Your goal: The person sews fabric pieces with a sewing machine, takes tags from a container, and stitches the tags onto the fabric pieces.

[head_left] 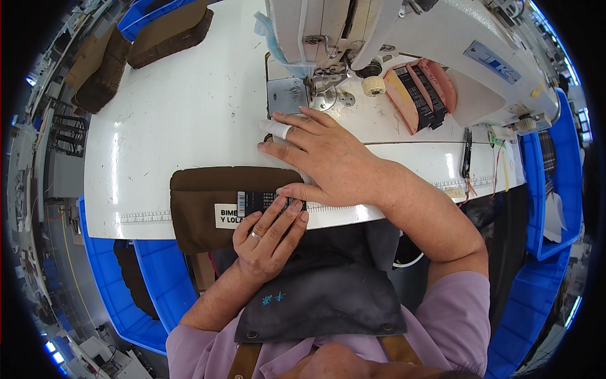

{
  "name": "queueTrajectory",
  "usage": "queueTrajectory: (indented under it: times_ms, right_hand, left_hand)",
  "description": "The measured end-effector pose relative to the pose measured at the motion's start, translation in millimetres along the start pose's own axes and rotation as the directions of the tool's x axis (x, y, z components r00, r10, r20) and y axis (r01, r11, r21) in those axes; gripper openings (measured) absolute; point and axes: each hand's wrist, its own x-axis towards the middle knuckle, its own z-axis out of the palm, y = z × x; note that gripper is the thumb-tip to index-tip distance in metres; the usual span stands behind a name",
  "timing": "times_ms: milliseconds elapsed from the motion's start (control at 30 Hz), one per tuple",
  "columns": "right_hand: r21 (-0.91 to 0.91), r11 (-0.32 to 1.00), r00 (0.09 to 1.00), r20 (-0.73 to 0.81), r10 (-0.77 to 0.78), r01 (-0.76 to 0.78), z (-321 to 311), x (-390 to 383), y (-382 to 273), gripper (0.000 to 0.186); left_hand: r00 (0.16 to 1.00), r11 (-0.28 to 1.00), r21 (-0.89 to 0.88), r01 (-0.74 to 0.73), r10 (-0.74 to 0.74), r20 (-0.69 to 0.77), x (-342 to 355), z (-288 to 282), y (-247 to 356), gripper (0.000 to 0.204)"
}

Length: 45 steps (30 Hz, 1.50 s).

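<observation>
A brown fabric pouch (208,189) with a white sewn-on patch lies at the table's front edge, part of it hanging over. On it is a black label strip (252,201) with pale print. My left hand (268,237), a ring on one finger, is closed over the strip, fingers together and pressing on it. My right hand (328,155) is spread palm down, one finger wrapped in white tape. Its thumb touches the strip's right end, while the other fingers reach toward the sewing machine's metal plate (285,96). The fingers partly hide the strip's right half.
The sewing machine (435,38) stands at the back right, its needle area (325,85) just beyond my right fingertips. A pink holder with black labels (420,95) sits beside it. More brown pouches (170,35) lie back left. Blue bins (165,278) flank the white table (158,120).
</observation>
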Motion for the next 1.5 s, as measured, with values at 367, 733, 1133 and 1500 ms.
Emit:
queueTrajectory:
  times_ms: [367,733,1133,1500]
  right_hand:
    - [-0.008,1.0,1.0,0.005,-0.001,0.001,0.6,0.2,0.5,0.063]
    - [-0.002,1.0,1.0,0.015,-0.002,0.002,-0.2,0.0,0.6,0.064]
    - [0.004,1.0,1.0,-0.02,-0.013,0.013,0.9,0.0,0.7,0.063]
    - [-0.001,1.0,1.0,-0.013,-0.009,0.009,0.7,0.3,0.4,0.064]
  left_hand:
    - [0.999,1.0,0.019,-0.011,0.012,-0.034,-1.1,3.5,-0.1,0.016]
    - [1.0,1.0,0.013,-0.008,0.008,-0.023,-0.3,2.1,0.2,0.016]
    - [1.0,1.0,-0.008,-0.004,0.004,-0.017,-0.7,1.7,0.6,0.025]
    - [1.0,1.0,-0.013,0.001,-0.001,-0.03,0.1,1.6,1.1,0.024]
